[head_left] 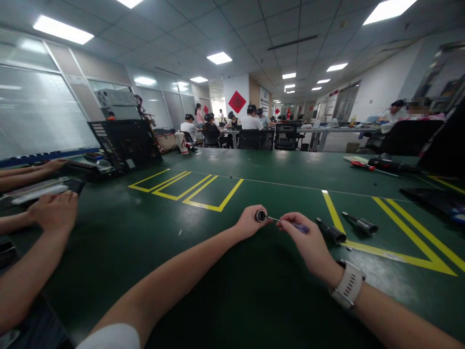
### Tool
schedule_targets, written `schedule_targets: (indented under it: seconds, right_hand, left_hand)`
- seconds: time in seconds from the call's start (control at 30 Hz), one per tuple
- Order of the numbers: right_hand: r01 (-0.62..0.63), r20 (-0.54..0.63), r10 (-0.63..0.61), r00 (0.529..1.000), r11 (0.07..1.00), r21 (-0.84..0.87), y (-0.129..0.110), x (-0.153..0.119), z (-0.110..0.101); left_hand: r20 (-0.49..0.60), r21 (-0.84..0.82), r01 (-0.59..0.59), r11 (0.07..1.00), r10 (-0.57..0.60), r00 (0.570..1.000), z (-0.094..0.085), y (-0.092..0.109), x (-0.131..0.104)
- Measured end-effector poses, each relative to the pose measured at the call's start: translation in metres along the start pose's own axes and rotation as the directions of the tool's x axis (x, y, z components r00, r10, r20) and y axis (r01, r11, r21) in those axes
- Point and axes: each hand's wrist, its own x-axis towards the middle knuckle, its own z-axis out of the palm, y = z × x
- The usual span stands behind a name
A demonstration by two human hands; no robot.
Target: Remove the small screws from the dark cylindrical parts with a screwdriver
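My left hand (247, 225) is closed around a dark cylindrical part (257, 216) whose round, hollow end faces me. Between the fingers of my right hand (305, 245) is a small screwdriver (301, 228) with a purplish handle. Its thin metal shaft points left and meets the side of the cylinder; whether the tip sits in a screw is too small to tell. Right of my right hand lie two dark parts, a nearer one (332, 233) and a farther one (361, 224), each with a wide hollow end and a narrower stem. A tiny piece (349, 248) lies near them.
Yellow tape (203, 207) marks boxes on the green table (203, 300). A red-handled screwdriver (363, 166) lies at the far right. At left, another person's hand (56, 211) rests near a black computer case (127, 145). A white cup (181, 143) stands at the table's far edge.
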Motion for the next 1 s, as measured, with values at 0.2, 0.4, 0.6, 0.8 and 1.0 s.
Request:
schedule_targets:
  seconds: [0.2,0.4,0.6,0.8,1.0]
  right_hand:
    - [0.026,0.077,-0.019,0.997,0.996,-0.091,-0.004,-0.008,-0.002]
    - [0.138,0.092,-0.118,0.989,0.956,-0.259,0.003,-0.012,0.001]
    - [-0.058,0.056,0.056,0.997,0.997,0.047,0.005,-0.009,-0.001]
    - [-0.170,0.074,0.153,0.985,0.905,0.391,0.016,-0.006,-0.002]
    - [-0.031,0.043,0.027,0.999,0.995,0.095,0.010,-0.019,-0.001]
  left_hand:
    - [-0.032,0.113,-0.001,0.994,0.005,0.999,0.000,0.006,-0.001]
    - [0.014,0.362,-0.087,0.928,0.088,0.996,0.003,0.006,-0.002]
    - [0.036,0.426,-0.115,0.898,0.110,0.993,0.004,0.008,-0.006]
    - [0.002,0.316,-0.138,0.939,0.145,0.989,0.004,0.008,-0.008]
    - [0.034,0.464,-0.172,0.869,0.176,0.984,0.006,0.004,-0.007]
